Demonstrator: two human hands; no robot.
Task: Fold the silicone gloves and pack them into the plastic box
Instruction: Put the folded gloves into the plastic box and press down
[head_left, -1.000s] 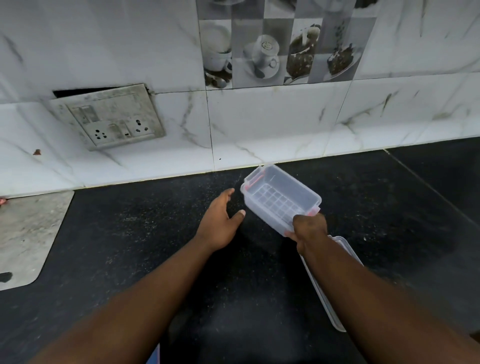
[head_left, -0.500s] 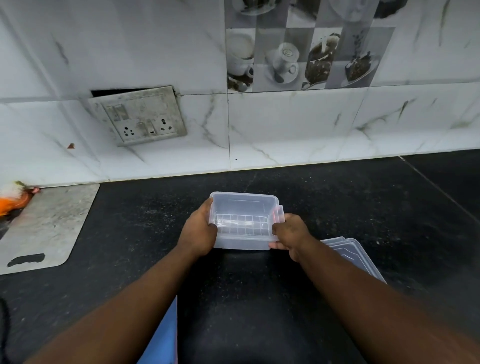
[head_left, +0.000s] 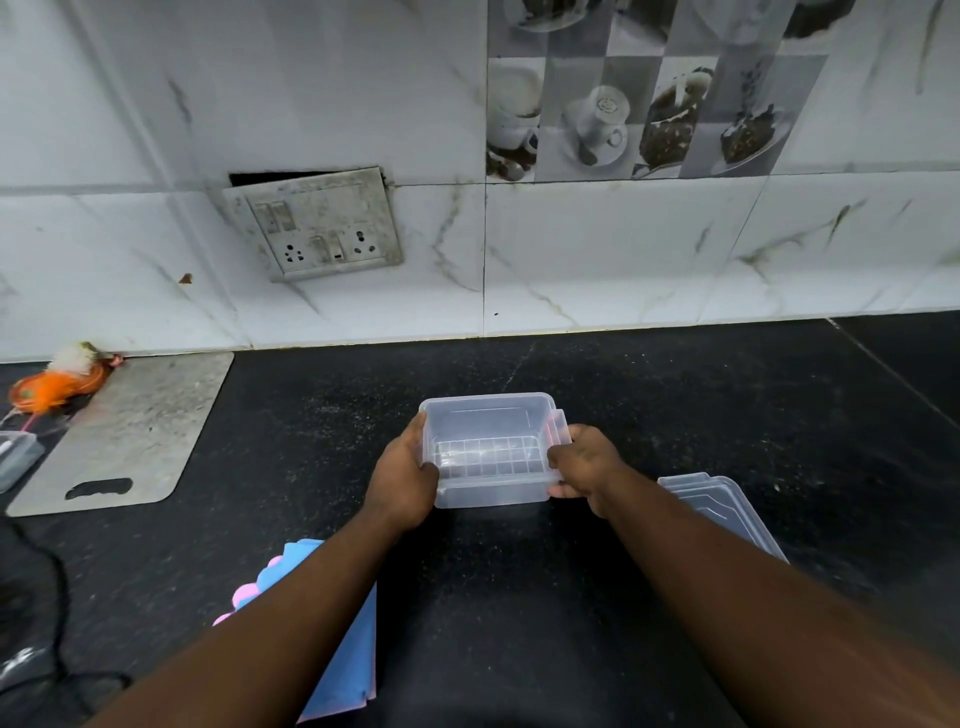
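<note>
Since a second ago both hands have closed on the plastic box (head_left: 488, 449), squaring it up. Nearest me, under the left forearm, the silicone gloves (head_left: 343, 654) lie flat on the tabletop (head_left: 519, 597). Left hand (head_left: 402, 480) and right hand (head_left: 584, 465) clamp opposite ends of the empty box, probably steadying it for packing. Lid (head_left: 722, 506) sits just right.

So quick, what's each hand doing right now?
Left hand: closed on the plastic box.
Right hand: closed on the same box's other side.
</note>
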